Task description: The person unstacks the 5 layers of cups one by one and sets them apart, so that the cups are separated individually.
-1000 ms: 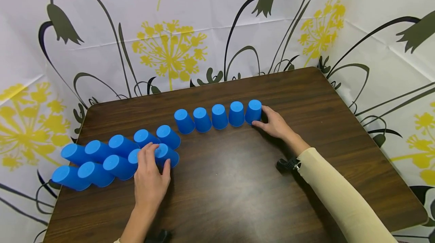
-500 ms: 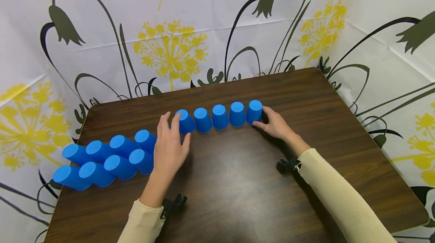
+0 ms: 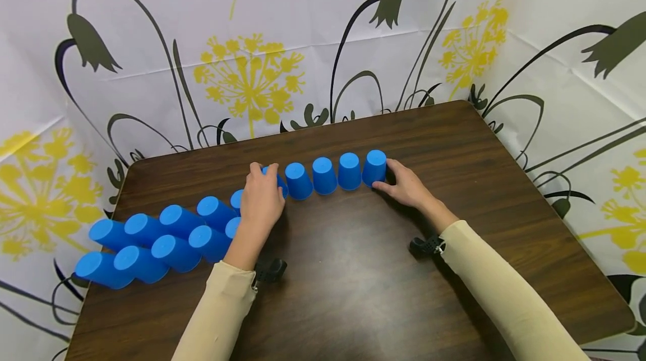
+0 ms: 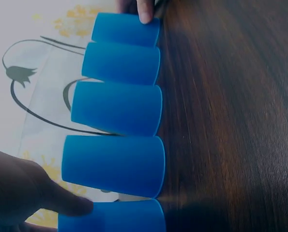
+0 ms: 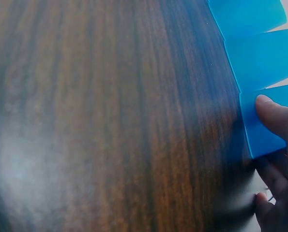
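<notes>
Five upside-down blue plastic cups stand side by side in a row at the back of the brown table (image 3: 343,271). My left hand (image 3: 261,195) grips the row's leftmost cup (image 4: 129,218) from above and partly hides it; in the left wrist view the thumb (image 4: 73,204) lies against its side. At the other end, my right hand (image 3: 407,186) holds the rightmost cup (image 3: 374,168), thumb (image 5: 272,113) on the near side and fingers toward the back. Between the hands are three more cups, the middle one (image 3: 324,176) among them.
Two more rows of upside-down blue cups run along the left, one behind (image 3: 179,221) and one in front (image 3: 174,253); my left hand and wrist partly cover their right ends. A white flower-patterned cloth (image 3: 313,13) hangs beyond the table's back edge.
My left hand has moved right and away from the front row's right-end cup, onto the leftmost cup of the back row. The right hand stays on its cup.
</notes>
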The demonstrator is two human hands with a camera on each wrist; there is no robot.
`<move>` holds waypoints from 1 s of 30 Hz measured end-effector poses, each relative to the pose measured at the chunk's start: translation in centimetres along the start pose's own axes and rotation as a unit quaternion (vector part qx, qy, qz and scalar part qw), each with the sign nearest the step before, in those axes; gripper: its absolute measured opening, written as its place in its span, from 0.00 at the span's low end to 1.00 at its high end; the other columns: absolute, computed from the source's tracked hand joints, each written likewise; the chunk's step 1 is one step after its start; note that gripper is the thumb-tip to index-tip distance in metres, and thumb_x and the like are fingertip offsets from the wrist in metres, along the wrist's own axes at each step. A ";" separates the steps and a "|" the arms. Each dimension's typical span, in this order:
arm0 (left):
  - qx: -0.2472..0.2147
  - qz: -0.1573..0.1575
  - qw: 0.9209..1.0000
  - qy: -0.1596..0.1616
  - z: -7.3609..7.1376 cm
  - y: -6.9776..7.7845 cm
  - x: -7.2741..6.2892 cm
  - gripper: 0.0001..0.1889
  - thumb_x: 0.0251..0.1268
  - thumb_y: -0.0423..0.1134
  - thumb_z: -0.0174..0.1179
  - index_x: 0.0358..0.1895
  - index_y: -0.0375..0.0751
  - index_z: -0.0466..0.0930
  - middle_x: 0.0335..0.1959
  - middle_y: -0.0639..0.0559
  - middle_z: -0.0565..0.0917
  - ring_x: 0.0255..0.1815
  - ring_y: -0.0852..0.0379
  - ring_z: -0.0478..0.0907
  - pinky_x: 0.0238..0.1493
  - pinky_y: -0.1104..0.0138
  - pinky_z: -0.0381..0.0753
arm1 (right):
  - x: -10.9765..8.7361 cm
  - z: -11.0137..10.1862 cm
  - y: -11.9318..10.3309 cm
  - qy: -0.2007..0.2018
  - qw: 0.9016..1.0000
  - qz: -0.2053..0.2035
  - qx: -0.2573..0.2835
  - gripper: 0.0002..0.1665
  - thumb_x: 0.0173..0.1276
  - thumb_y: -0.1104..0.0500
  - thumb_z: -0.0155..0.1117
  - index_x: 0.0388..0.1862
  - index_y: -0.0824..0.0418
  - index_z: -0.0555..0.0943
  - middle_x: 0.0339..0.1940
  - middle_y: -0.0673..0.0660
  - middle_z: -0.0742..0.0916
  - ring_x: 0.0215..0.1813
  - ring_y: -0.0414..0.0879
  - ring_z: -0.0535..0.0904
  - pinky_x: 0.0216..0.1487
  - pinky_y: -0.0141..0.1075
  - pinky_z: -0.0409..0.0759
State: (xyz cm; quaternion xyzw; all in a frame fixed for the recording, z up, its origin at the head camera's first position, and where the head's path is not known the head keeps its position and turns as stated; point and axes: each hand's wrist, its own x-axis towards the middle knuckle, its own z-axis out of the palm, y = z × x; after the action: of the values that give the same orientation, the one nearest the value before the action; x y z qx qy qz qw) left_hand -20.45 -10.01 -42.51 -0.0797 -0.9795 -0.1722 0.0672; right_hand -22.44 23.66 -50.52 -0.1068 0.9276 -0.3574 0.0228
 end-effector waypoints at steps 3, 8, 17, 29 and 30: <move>-0.010 -0.002 1.000 0.012 0.1 -0.3 0.3 0.29 0.58 0.28 0.66 0.65 0.34 0.71 0.57 0.28 0.67 0.47 0.35 0.77 0.41 0.46 0.84 | 0.0 0.0 0.0 0.000 1.000 0.000 -0.001 0.43 0.69 0.48 0.65 0.74 0.65 0.61 0.71 0.67 0.70 0.72 0.63 0.64 0.70 0.59 0.61; -0.019 0.001 0.999 0.025 -0.2 -0.4 0.5 0.27 0.56 0.25 0.66 0.62 0.35 0.75 0.54 0.29 0.69 0.40 0.36 0.81 0.38 0.47 0.84 | 0.0 0.0 0.0 0.003 1.000 -0.002 -0.003 0.42 0.69 0.47 0.66 0.74 0.65 0.61 0.71 0.67 0.70 0.72 0.63 0.64 0.69 0.59 0.62; -0.104 -0.020 0.988 0.110 -3.8 -0.3 -1.9 0.25 0.64 0.33 0.64 0.65 0.43 0.75 0.58 0.34 0.69 0.43 0.36 0.80 0.42 0.45 0.83 | 0.0 0.0 0.2 0.004 1.000 -0.003 -0.006 0.43 0.69 0.47 0.65 0.74 0.64 0.61 0.71 0.67 0.70 0.72 0.63 0.64 0.70 0.59 0.62; -0.208 -0.130 0.942 0.231 -11.8 -7.0 -11.8 0.26 0.62 0.36 0.68 0.64 0.55 0.78 0.58 0.47 0.78 0.54 0.54 0.74 0.52 0.57 0.81 | -0.1 -0.1 0.1 0.002 1.000 0.004 -0.001 0.43 0.69 0.48 0.66 0.75 0.64 0.61 0.71 0.66 0.70 0.72 0.62 0.64 0.70 0.58 0.61; -0.211 -0.162 0.934 0.240 -12.4 -8.1 -12.6 0.26 0.62 0.36 0.67 0.64 0.57 0.78 0.58 0.49 0.78 0.53 0.56 0.73 0.53 0.62 0.80 | -0.1 -0.1 0.0 0.003 1.000 0.004 -0.001 0.43 0.69 0.48 0.66 0.75 0.65 0.61 0.71 0.67 0.70 0.72 0.62 0.64 0.70 0.58 0.61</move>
State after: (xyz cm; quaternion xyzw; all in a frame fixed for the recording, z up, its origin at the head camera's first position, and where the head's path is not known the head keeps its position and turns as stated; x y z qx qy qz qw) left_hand -8.26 -23.47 -35.64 0.1113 -0.8749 -0.3974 0.2534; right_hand -22.36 23.75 -50.50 -0.1024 0.9282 -0.3571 0.0212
